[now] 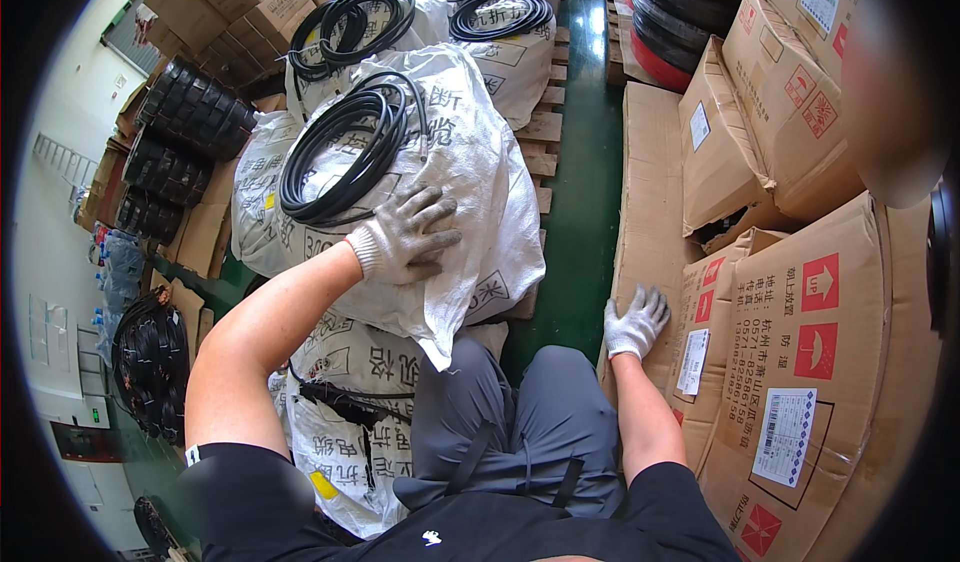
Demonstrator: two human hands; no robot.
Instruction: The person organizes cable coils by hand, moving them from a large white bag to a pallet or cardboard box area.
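Left hand [405, 234], gloved, fingers spread, pressing flat on white woven sack [470, 192] beside black cable coil [345, 152], steadying it. Right hand [633, 324], released, bracing against cardboard carton [800, 362] edge, gripping nothing.

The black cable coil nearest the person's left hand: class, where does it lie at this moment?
In the head view, the black cable coil lies left of centre on top of a white woven sack, just above the gloved left hand pressing on that sack.

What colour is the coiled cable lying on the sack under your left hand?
Black: the coiled cable on the white woven sack, clearest in the head view.
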